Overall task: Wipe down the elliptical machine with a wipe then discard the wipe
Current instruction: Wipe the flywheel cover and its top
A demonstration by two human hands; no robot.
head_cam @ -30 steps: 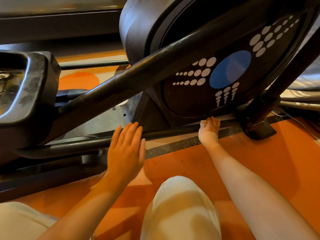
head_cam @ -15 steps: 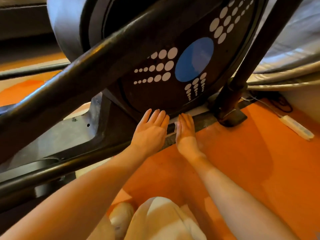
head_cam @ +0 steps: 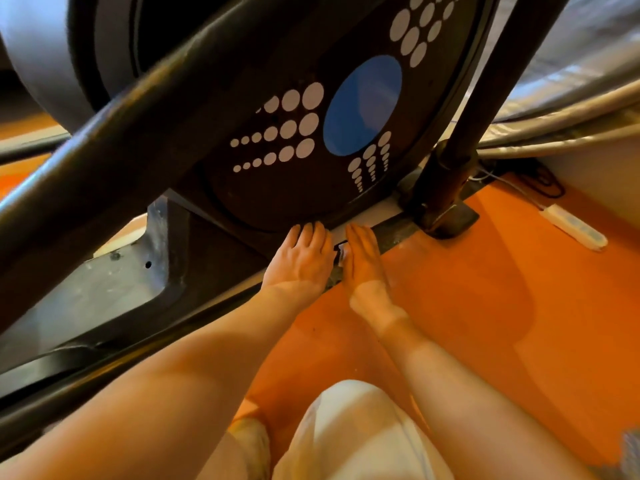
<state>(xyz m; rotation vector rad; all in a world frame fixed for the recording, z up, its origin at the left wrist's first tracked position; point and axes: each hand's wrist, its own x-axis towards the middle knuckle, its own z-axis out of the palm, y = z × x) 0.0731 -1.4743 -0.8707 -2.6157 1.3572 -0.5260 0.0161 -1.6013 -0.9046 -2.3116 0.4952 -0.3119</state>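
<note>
A thick dark crossbar point(head_cam: 145, 133) of the elliptical machine point(head_cam: 242, 188) is seen slanting from the lower left up toward the top centre. Below it, a grey base bracket point(head_cam: 104, 285) is set on the orange floor point(head_cam: 485, 306). At the centre, the round black flywheel cover point(head_cam: 304, 188) is marked with a blue disc point(head_cam: 363, 105) and rows of white dots.

The left hand point(head_cam: 301, 261) is laid flat against the lower edge of that cover, its fingers point(head_cam: 313, 233) straight and close together, nothing gripped. Just to its right, the right hand point(head_cam: 363, 261) is pressed flat on the machine's low base rail point(head_cam: 398, 230), fingers straight and together. A small white scrap, possibly the wipe point(head_cam: 342, 252), is glimpsed between the 2 hands at the edge of the right palm; whether it is pinned under that hand cannot be told.

Further right, a dark upright post point(head_cam: 485, 98) is anchored on a foot at the rail's end. At the far right, a white power strip point(head_cam: 575, 230) is lying on the floor beside a silver covering point(head_cam: 571, 91). Near the bottom centre, a knee in pale fabric point(head_cam: 346, 427) is visible.
</note>
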